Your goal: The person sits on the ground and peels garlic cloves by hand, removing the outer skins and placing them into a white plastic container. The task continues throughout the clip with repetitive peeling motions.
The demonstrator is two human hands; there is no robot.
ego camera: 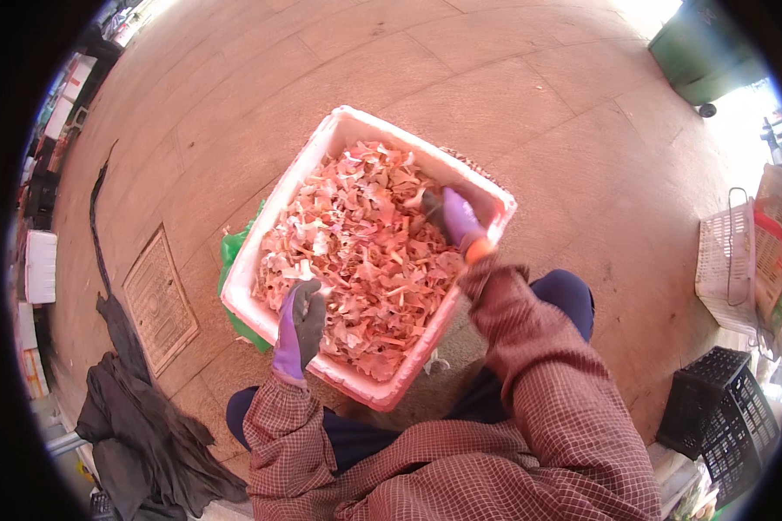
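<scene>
A white foam box (423, 133) stands on the paving between my knees, filled with torn, frilly pale pieces (358, 228) that look like mushrooms. Both hands wear purple gloves with dark palms. My left hand (302, 322) is over the near left rim, its thumb and fingers closed on a small pale piece (306, 269). Inside the right part of the box, my right hand (453, 213) reaches into the heap. It is blurred, and a whitish piece (415, 198) shows at its fingertips; whether it is gripped cannot be told.
Green plastic (234, 244) sticks out beside the box's left side. Dark cloth (137, 417) lies at lower left, near a ground cover plate (161, 303). On the right are a white basket (723, 267), black crates (707, 397) and a wheeled green bin (704, 58).
</scene>
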